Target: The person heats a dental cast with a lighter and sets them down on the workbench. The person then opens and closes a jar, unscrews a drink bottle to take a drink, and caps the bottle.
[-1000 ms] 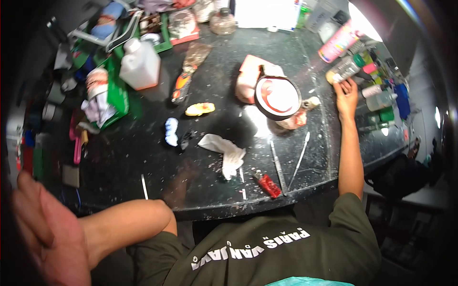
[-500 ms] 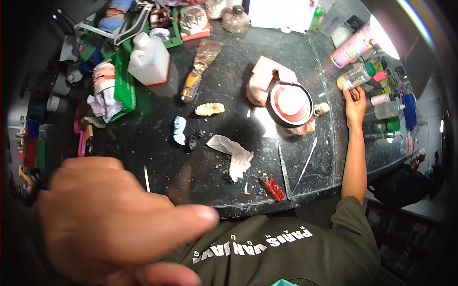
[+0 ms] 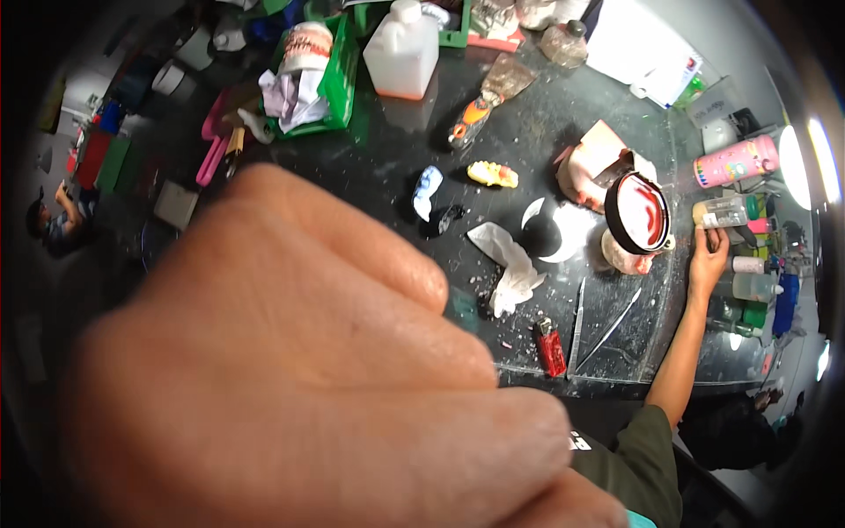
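Note:
My left hand (image 3: 308, 352) looms large and close at the lower left, fingers curled in. Whatever it may hold is hidden inside. At the right, my right hand (image 3: 709, 260) has its fingers against the base of a clear bottle (image 3: 722, 213) with a green cap and pale yellow contents. Left of that hand sits a pinkish plaster dental model (image 3: 585, 176), with a round black-rimmed dish (image 3: 638, 214) holding something red and white against it. On the dark table between my hands lie a crumpled white tissue (image 3: 510, 264), a red lighter (image 3: 551, 348) and two slim metal tools (image 3: 577, 330).
A scraper (image 3: 475, 114) with an orange-black handle lies farther back, near a yellowish piece (image 3: 493, 174) and a blue-white piece (image 3: 427, 194). A white jug (image 3: 402, 53) stands beside a green basket (image 3: 339, 97). A pink canister (image 3: 738, 161) and several bottles line the right edge.
The view has shifted, so the table things appear farther right. My left hand looks larger and covers more of the front edge. My right hand stays at the green-capped bottle.

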Action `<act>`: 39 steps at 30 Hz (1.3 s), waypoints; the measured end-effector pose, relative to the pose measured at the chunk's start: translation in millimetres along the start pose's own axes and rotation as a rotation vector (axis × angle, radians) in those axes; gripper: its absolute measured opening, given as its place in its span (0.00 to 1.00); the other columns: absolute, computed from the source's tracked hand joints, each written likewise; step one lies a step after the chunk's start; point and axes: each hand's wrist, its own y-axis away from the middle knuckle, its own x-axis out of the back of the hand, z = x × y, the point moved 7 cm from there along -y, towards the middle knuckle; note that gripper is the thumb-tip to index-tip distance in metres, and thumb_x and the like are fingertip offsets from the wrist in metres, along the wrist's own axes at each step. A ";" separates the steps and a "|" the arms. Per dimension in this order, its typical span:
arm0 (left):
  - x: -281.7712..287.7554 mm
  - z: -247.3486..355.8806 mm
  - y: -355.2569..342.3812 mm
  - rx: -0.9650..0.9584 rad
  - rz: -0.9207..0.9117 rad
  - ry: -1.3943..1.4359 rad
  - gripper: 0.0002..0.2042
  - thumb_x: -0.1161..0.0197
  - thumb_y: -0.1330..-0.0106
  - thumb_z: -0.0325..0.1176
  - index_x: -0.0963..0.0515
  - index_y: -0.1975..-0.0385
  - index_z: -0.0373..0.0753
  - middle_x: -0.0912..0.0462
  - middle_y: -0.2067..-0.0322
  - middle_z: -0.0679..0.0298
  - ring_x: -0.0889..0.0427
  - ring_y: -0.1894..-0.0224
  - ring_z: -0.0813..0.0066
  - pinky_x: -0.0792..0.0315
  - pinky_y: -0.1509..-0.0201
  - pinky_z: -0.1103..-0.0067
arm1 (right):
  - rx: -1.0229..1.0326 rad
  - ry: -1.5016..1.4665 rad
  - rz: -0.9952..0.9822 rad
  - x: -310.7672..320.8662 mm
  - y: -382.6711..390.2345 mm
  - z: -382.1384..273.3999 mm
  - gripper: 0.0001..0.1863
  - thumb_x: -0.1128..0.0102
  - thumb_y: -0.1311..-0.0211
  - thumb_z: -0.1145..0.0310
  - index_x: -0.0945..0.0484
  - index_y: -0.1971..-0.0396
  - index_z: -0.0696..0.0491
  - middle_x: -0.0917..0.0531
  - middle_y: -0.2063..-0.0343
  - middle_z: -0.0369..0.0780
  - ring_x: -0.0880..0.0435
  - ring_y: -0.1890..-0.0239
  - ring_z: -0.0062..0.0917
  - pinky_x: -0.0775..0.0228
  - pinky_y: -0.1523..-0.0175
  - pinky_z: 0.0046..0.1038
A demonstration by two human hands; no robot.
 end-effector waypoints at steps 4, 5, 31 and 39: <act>-3.7 -4.4 18.8 0.009 -0.023 -0.079 0.11 0.33 0.32 0.36 0.16 0.68 0.32 0.17 0.77 0.60 0.19 0.82 0.74 0.31 0.81 0.81 | -0.009 0.052 0.041 13.0 -0.6 19.1 0.33 0.27 0.33 0.65 0.30 0.35 0.64 0.19 0.42 0.52 0.20 0.38 0.35 0.30 0.32 0.34; -3.5 -2.3 21.4 0.028 -0.029 -0.124 0.11 0.33 0.32 0.36 0.16 0.68 0.32 0.17 0.77 0.61 0.19 0.82 0.74 0.31 0.81 0.81 | -0.012 0.111 0.057 3.9 -5.8 14.1 0.34 0.26 0.34 0.63 0.29 0.35 0.64 0.18 0.43 0.52 0.20 0.38 0.34 0.30 0.33 0.34; -126.9 54.2 90.7 -0.036 0.435 0.732 0.27 0.41 0.22 0.52 0.15 0.60 0.26 0.11 0.65 0.52 0.10 0.68 0.62 0.18 0.66 0.71 | -0.013 -0.069 0.008 1.3 -29.7 56.2 0.28 0.29 0.34 0.70 0.26 0.38 0.65 0.16 0.42 0.51 0.18 0.39 0.32 0.30 0.33 0.32; -152.7 81.8 86.1 -0.351 0.387 0.830 0.15 0.38 0.26 0.42 0.20 0.68 0.34 0.25 0.76 0.62 0.23 0.80 0.68 0.30 0.75 0.72 | 0.019 -0.074 0.032 14.7 -61.9 75.1 0.34 0.24 0.38 0.65 0.27 0.37 0.66 0.16 0.42 0.51 0.17 0.41 0.32 0.27 0.34 0.32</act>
